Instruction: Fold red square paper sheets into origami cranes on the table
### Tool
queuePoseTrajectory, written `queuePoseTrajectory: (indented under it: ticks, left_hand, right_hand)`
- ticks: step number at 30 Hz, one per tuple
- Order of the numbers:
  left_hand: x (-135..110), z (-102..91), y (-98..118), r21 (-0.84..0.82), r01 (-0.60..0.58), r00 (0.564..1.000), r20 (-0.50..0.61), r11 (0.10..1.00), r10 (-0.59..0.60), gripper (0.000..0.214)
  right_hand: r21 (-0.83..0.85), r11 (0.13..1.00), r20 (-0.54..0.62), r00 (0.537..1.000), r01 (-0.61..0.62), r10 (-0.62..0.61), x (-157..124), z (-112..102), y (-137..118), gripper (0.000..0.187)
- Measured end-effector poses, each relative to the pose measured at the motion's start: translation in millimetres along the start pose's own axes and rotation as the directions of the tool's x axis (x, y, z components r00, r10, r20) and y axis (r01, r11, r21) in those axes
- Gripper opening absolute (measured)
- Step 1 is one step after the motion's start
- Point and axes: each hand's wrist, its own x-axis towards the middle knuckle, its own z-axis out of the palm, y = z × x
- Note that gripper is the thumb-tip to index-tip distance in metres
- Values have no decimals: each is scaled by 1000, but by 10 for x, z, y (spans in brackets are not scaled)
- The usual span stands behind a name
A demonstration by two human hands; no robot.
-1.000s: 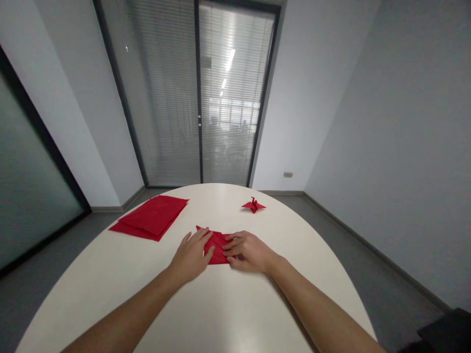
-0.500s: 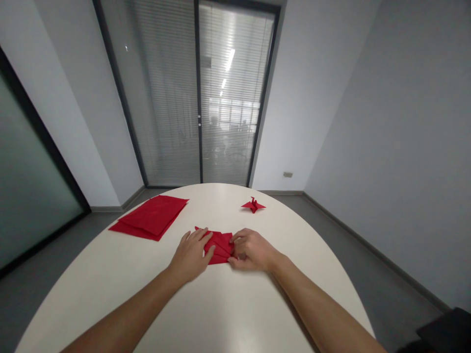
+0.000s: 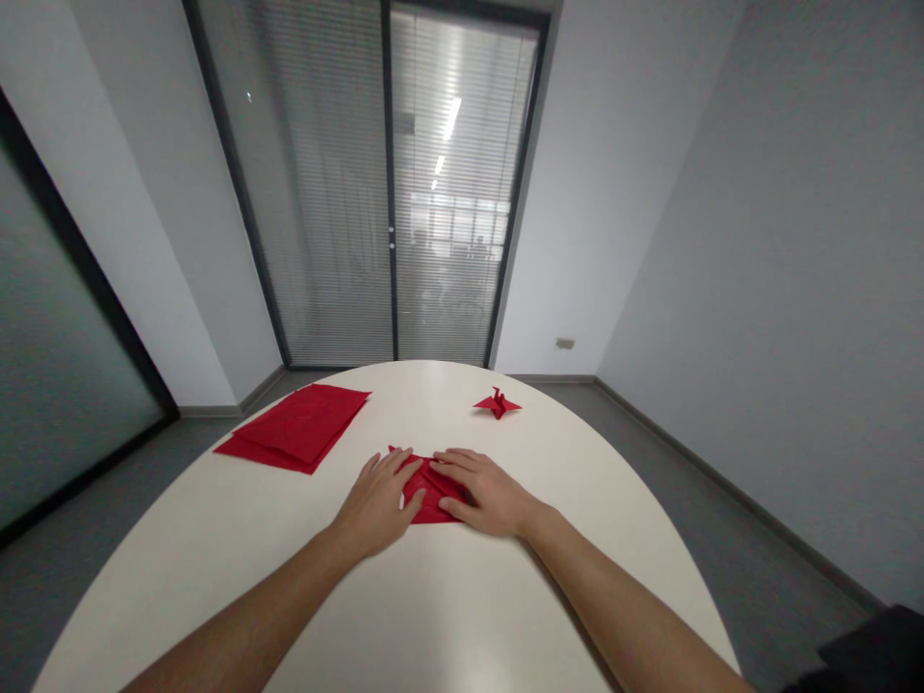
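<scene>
A folded piece of red paper (image 3: 431, 499) lies flat on the white table, creased across its top. My left hand (image 3: 380, 500) rests over its left side, fingers spread out, thumb on the paper. Over its right side lies my right hand (image 3: 485, 491), its fingers stretched out across the sheet and the thumb apart along the near edge. Both palms hide parts of the paper. Beyond my right hand stands a red origami crane (image 3: 498, 404) with spread wings.
Sheets of red paper (image 3: 307, 428) lie stacked at the table's far left. The round white table (image 3: 404, 616) curves away on both sides. Behind it are a glass partition with blinds (image 3: 448, 289) and grey walls. Something black (image 3: 877, 654) shows at the lower right.
My right hand has gone from pinching the paper's right edge to lying flat over it, a little further left. My left hand has barely moved.
</scene>
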Motion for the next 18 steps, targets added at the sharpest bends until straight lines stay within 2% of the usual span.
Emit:
queuePoseTrajectory:
  ticks: [4,12,18]
  left_hand:
    - [0,16,4,-30,-13,1000,16,999,14,45]
    - [-9,-13,14,49,31,999,-24,998,-30,43]
    - [1,-50,29,120,69,996,-68,990,-61,46]
  right_hand:
    - [29,999,69,997,-24,22,-36,91,80,56]
    - [23,999,43,998,34,-35,-8,-18,23,43]
    - [-15,1000,19,1000,7,-6,23,-64,-15,31]
